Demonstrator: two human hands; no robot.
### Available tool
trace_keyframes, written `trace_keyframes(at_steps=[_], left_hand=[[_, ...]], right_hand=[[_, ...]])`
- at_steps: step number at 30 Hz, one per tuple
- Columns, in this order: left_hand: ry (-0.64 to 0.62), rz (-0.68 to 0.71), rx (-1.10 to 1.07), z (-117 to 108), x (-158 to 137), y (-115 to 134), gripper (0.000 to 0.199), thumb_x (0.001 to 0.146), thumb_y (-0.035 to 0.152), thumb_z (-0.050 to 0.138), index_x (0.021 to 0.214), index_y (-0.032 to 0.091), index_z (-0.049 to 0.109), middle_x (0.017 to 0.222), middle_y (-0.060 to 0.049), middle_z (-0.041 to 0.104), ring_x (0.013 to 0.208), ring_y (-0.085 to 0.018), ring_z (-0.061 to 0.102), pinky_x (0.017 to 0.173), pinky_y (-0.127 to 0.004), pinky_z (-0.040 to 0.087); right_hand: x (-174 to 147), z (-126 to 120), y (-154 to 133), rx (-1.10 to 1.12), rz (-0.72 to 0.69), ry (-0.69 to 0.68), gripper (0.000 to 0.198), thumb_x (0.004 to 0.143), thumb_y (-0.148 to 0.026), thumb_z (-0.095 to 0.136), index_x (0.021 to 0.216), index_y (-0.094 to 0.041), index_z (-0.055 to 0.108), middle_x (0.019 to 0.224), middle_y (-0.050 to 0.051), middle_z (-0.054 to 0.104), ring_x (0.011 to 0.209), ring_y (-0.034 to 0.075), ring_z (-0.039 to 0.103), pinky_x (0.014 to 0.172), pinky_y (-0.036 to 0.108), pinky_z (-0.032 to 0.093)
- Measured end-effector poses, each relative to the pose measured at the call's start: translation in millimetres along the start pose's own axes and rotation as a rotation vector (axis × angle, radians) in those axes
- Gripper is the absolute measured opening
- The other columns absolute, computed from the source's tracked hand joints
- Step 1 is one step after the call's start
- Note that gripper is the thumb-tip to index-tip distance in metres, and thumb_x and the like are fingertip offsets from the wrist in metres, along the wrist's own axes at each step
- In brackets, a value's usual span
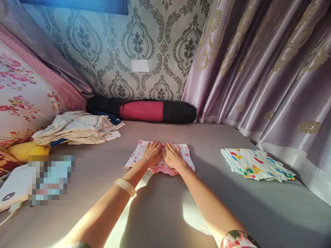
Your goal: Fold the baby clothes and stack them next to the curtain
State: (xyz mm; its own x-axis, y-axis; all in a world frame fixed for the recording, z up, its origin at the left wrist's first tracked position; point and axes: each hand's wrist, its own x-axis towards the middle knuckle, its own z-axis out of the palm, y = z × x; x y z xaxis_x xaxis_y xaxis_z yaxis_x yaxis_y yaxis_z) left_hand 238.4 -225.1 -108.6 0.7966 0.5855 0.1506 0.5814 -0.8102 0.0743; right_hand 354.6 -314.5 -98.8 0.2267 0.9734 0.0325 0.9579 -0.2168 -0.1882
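Observation:
A white piece of clothing with a pink and red print lies folded on the grey bed sheet. A pink edge shows along its near side. My left hand rests flat on its left half, fingers stretched away from me. Beside it, my right hand presses flat on the right half, with only a narrow gap between the two. Neither hand grips anything. A pale bangle sits on my left forearm.
A folded cloth with colourful prints lies to the right. On the left are a loose clothes pile, a yellow plush item and a white device with a cable. A black-and-red rolled bag lies against the wall, curtains beside it.

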Motion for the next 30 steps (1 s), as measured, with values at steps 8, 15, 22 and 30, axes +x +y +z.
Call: trace_keyframes(at_steps=[8, 15, 22, 30], left_hand=[[-0.049, 0.011, 0.034, 10.0, -2.1, -4.0, 0.051, 0.099, 0.029, 0.026, 0.145, 0.015, 0.042, 0.153, -0.011, 0.039, 0.142, -0.027, 0.034, 0.116, -0.049, 0.027], [-0.061, 0.006, 0.014, 6.2, -1.2, -4.9, 0.049, 0.1, 0.03, 0.026, 0.144, 0.019, 0.043, 0.153, -0.01, 0.04, 0.142, -0.026, 0.035, 0.115, -0.049, 0.028], [-0.007, -0.149, 0.06, 1.1, -12.3, -31.1, 0.053, 0.1, 0.039, 0.023, 0.143, 0.016, 0.044, 0.151, -0.014, 0.042, 0.142, -0.028, 0.033, 0.117, -0.053, 0.02], [-0.039, -0.175, 0.006, 12.0, -18.2, -42.4, 0.058, 0.099, 0.048, 0.023, 0.145, 0.016, 0.041, 0.154, -0.014, 0.038, 0.143, -0.031, 0.032, 0.116, -0.054, 0.024]], right_hand=[[2.1, 7.9, -1.9, 0.017, -0.005, -0.034, 0.059, 0.095, -0.027, 0.024, 0.151, -0.008, 0.03, 0.159, 0.01, 0.026, 0.148, 0.021, 0.019, 0.12, 0.045, 0.012], [3.3, 5.7, -1.1, 0.037, 0.0, -0.033, 0.059, 0.095, -0.026, 0.024, 0.151, -0.01, 0.031, 0.159, 0.008, 0.027, 0.147, 0.021, 0.02, 0.12, 0.044, 0.013], [-4.3, -0.8, 11.7, 0.008, 0.096, 0.016, 0.056, 0.099, -0.032, 0.02, 0.151, -0.013, 0.033, 0.159, 0.009, 0.027, 0.148, 0.023, 0.017, 0.119, 0.049, 0.011], [-8.1, 12.7, 17.0, -0.026, 0.095, 0.052, 0.053, 0.099, -0.031, 0.023, 0.148, -0.02, 0.038, 0.157, 0.007, 0.032, 0.145, 0.025, 0.025, 0.118, 0.049, 0.015]])
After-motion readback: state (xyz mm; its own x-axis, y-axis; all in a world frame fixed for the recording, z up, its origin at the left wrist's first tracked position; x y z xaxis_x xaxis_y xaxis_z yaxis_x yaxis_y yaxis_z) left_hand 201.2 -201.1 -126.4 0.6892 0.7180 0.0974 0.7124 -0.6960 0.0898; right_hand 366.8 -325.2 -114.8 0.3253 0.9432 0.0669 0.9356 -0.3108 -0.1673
